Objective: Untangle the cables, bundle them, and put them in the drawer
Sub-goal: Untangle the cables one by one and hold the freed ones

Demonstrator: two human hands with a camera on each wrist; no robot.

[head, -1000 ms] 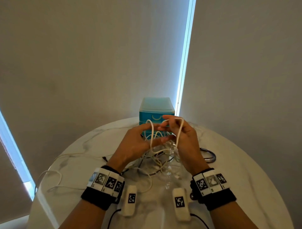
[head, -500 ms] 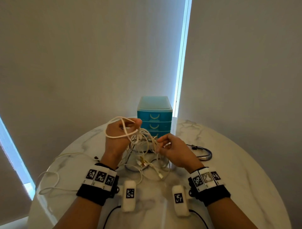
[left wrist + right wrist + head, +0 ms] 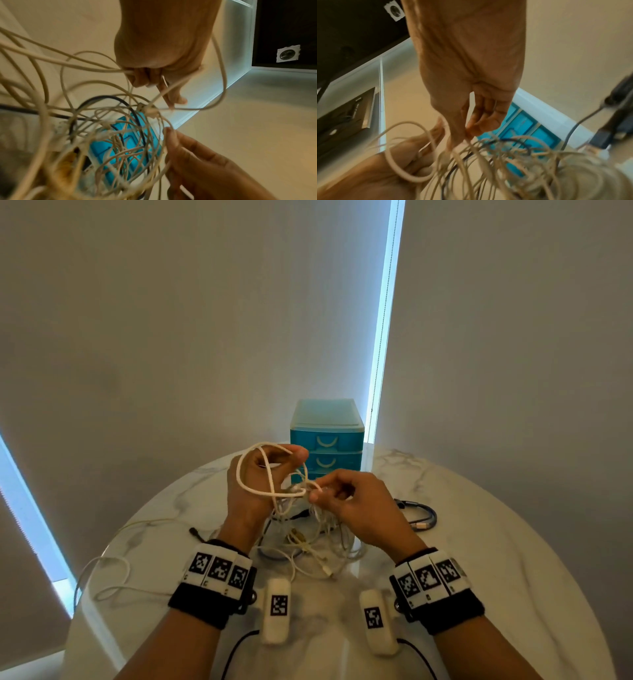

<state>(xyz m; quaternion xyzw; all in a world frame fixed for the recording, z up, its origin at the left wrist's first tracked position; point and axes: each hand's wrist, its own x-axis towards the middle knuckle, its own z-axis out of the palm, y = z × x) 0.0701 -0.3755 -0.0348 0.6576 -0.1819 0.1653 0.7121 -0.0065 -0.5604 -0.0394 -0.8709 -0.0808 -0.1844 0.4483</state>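
A tangle of thin white cables (image 3: 308,529) with one dark strand hangs between my hands and trails onto the round marble table (image 3: 496,559). My left hand (image 3: 263,474) is raised and grips a thick white cable loop (image 3: 255,470) in its curled fingers (image 3: 142,77). Just to its right, my right hand (image 3: 346,494) pinches a knot of white strands (image 3: 313,491) with thumb and fingertips (image 3: 481,125). Behind the hands stands the blue drawer unit (image 3: 325,440), its visible drawers closed. In both wrist views the tangle (image 3: 111,142) (image 3: 496,162) hangs in front of the blue drawers (image 3: 123,146) (image 3: 530,129).
A coiled dark cable (image 3: 419,513) lies on the table right of my right hand. A loose white cable (image 3: 109,577) curls near the table's left edge, and a small black plug (image 3: 195,531) lies beside my left wrist. Grey blinds stand behind the table.
My left hand stayed raised with the white loop. My right hand rose from low over the table and moved left to meet the knot beside the left hand.
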